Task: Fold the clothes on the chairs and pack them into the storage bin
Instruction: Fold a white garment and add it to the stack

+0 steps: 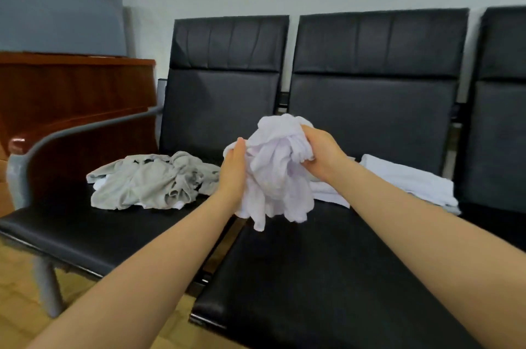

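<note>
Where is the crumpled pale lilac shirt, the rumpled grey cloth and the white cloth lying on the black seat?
crumpled pale lilac shirt (274, 169), head view, middle of the bunch.
rumpled grey cloth (148, 180), head view, centre of the heap.
white cloth (410, 180), head view, its flat top.

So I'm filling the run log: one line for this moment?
left hand: grips pale garment | right hand: grips it | garment: bunched, unfolded | grey clothes: left seat

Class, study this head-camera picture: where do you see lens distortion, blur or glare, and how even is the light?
Head view: wide-angle bending bows the grey armrest and stretches the forearms; soft blur on the hands and the white garment; a small glare spot on the wooden cabinet; light is flat and even, with few hard shadows.
</note>
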A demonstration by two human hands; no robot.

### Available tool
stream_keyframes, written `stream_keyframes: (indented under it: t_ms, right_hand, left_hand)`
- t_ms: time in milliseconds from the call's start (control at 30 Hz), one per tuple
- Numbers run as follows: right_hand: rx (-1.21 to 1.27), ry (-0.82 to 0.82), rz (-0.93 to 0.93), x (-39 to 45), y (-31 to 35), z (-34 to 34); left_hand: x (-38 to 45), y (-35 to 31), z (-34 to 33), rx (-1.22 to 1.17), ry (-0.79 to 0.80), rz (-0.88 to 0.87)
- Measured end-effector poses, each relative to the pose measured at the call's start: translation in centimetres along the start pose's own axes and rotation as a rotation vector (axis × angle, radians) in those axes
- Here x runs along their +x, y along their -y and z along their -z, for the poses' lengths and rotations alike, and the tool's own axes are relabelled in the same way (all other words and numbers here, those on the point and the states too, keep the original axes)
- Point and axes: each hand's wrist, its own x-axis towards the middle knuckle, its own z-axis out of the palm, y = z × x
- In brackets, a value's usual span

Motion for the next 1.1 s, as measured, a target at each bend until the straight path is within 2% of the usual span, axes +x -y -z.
stream_keyframes:
  t_ms: [33, 100, 200, 300, 367, 400, 500, 633, 767, 867, 967, 1100]
  right_hand:
    - [0.06, -0.028, 0.03, -1.2, 0.7, 1.9]
    - [-0.033, -0.074, 0.049, -2.6, 0.8, 4.4]
    - [-0.033, -0.198, -0.031, -4.5, -0.2, 9.1]
    - [-0.394, -0.382, -0.161, -6.6, -2.2, 13.6]
    - [-0.6, -0.433, -0.246, -7.8, -4.1, 16.2]
    - [-0.594, -0.453, -0.269, -8.2, -5.0, 17.4]
    - [-0.333, -0.588, -0.293, -9.8, -5.8, 20.4]
    - [-0.138, -0.736, -0.226, -10.7, -5.1, 22.9]
    - [-0.374, -0.861, -0.14, -11.8, -5.2, 24.4]
    - [-0.562, -0.804, -0.097, -12.5, -5.6, 25.1]
    - [-0.582, -0.767, -0.112, -13.4, -5.8, 25.6]
    - [-0.496, -0.837, -0.047, -13.2, -5.5, 26.0]
  left_hand:
    - [-1.1, -0.2, -1.8, -0.024, 0.039, 0.007]
    - [-2.1, -0.1, -4.2, -0.026, 0.096, 0.008]
    - [-4.4, 0.8, -8.1, 0.018, 0.176, 0.055]
    - [-5.7, 3.2, -11.0, 0.067, 0.228, 0.127]
    - [-6.0, 5.0, -12.0, 0.109, 0.266, 0.144]
    - [-6.1, 5.6, -12.4, 0.128, 0.284, 0.143]
    - [-6.1, 6.9, -13.6, 0.155, 0.303, 0.112]
    - [-4.6, 6.0, -14.9, 0.062, 0.188, 0.055]
    - [-3.1, 4.9, -16.5, -0.045, 0.099, 0.024]
    - [-3.1, 5.2, -17.7, 0.025, 0.124, -0.007]
    - [-3.6, 6.0, -18.7, 0.073, 0.17, 0.027]
    - [-3.7, 6.4, -19.6, 0.054, 0.169, 0.077]
